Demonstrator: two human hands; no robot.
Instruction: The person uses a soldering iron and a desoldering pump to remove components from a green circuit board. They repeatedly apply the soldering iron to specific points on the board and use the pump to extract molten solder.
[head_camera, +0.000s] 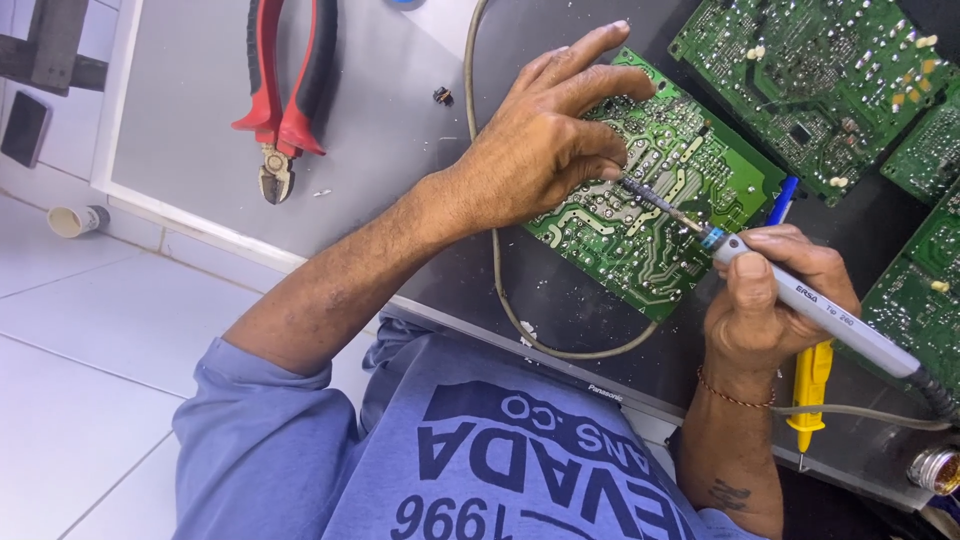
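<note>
A: Where's the iron (800, 305)?

B: In the right hand (770, 300), fingers wrapped round the grey handle. Its long axis runs on a diagonal, from the cord end at lower right up to the tip at upper left. The tip points at the solder side of the board (655, 190) and rests on it or just above it; I cannot tell which.

A: And the left hand (545, 140)?

B: It lies on the board, palm down. Thumb and a bent finger meet right at the iron's tip, pinching something too small to make out. The other fingers stretch out over the board's upper edge.

A: How does the board lie?

B: Flat on the dark bench, turned askew, green side up. More boards (820, 70) lie to the upper right, well apart from the hands.

A: Any containers?

B: A small tin (938, 468) at the right edge, near the iron's cord; its contents don't show clearly. A white cup (75, 220) lies on its side on the floor tiles, and I can't see what is in it.

A: Other tools?

B: Red pliers (285, 95) on the grey surface at upper left, jaws pointing down. A yellow probe (810, 385) under the right hand, tip downward.
</note>
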